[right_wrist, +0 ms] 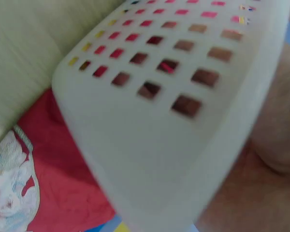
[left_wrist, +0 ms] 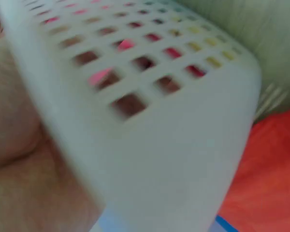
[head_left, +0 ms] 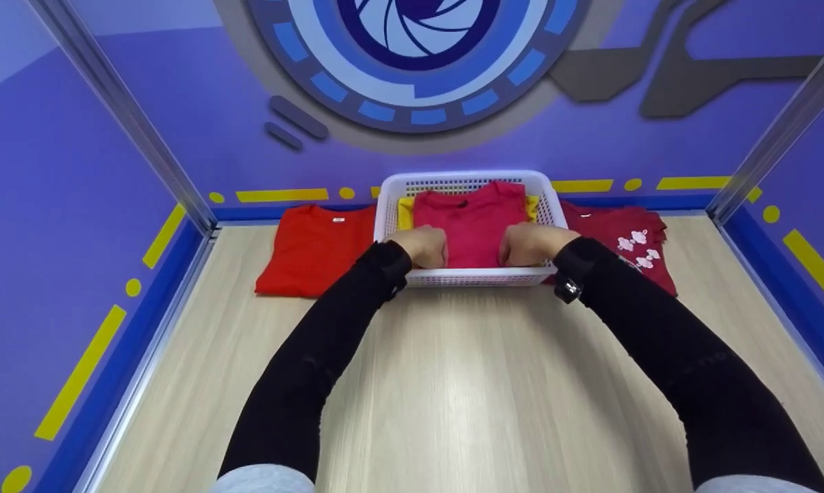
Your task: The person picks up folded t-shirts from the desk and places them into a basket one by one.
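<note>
A folded pink-red T-shirt (head_left: 473, 229) lies inside a white perforated plastic basket (head_left: 480, 272), on top of yellow cloth (head_left: 405, 213). Both hands reach over the basket's near rim. My left hand (head_left: 422, 246), fingers curled, grips the shirt at its near left side. At the near right side my right hand (head_left: 529, 244) holds it the same way. The fingertips are hidden in the cloth and behind the basket wall. In the left wrist view the basket wall (left_wrist: 183, 140) stands beside the hand; the right wrist view shows the opposite corner (right_wrist: 130, 130).
A folded orange-red T-shirt (head_left: 316, 253) lies left of the basket. To its right is a dark red T-shirt (head_left: 648, 236) with white flower prints, partly behind the right forearm. A purple-blue panel (head_left: 357, 161) rises behind, with side panels left and right.
</note>
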A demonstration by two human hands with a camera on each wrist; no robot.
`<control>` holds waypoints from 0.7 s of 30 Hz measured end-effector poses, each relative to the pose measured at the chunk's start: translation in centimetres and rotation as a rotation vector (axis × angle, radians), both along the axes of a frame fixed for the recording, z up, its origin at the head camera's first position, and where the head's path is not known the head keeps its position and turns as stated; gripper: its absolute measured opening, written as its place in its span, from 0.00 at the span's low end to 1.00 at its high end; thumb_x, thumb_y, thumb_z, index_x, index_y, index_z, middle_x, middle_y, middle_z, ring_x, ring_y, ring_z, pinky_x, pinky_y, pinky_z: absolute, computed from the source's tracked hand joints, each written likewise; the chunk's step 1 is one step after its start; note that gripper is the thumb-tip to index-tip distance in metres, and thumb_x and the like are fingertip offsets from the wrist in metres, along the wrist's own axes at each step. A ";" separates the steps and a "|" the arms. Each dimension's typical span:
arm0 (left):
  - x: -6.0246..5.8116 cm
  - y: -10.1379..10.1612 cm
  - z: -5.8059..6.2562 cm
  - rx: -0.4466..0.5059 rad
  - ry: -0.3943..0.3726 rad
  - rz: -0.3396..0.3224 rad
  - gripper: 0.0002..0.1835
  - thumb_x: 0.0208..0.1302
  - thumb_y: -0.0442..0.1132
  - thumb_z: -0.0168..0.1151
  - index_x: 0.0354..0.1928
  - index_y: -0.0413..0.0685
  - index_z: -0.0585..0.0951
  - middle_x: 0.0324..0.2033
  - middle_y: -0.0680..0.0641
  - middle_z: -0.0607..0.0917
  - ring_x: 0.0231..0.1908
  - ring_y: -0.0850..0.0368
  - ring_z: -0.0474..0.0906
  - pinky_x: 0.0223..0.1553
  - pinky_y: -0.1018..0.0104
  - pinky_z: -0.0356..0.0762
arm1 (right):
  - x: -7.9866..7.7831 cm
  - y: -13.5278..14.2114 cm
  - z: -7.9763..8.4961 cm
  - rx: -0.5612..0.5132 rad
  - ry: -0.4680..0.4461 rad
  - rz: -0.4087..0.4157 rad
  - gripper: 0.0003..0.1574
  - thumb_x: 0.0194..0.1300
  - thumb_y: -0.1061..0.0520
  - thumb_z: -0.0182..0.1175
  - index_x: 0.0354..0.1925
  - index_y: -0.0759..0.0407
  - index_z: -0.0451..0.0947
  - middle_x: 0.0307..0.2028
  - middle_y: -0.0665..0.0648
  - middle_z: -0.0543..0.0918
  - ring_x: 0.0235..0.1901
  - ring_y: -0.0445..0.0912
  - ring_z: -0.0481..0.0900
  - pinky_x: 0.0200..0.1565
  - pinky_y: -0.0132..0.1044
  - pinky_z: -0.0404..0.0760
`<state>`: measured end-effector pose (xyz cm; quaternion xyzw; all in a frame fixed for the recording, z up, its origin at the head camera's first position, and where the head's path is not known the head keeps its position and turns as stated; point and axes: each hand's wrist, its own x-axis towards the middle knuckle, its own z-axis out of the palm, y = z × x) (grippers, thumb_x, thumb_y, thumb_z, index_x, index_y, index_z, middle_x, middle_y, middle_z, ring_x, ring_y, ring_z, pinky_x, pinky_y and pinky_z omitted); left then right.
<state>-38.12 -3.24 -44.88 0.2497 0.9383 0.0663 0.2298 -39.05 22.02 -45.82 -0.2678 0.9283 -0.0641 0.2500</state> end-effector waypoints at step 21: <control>9.3 -1.3 2.4 0.504 0.204 -0.052 0.12 0.81 0.45 0.65 0.46 0.51 0.94 0.33 0.54 0.89 0.35 0.60 0.80 0.44 0.64 0.82 | 4.4 10.6 4.9 -0.393 0.385 -0.353 0.15 0.79 0.54 0.63 0.47 0.65 0.90 0.37 0.62 0.91 0.36 0.51 0.83 0.39 0.39 0.78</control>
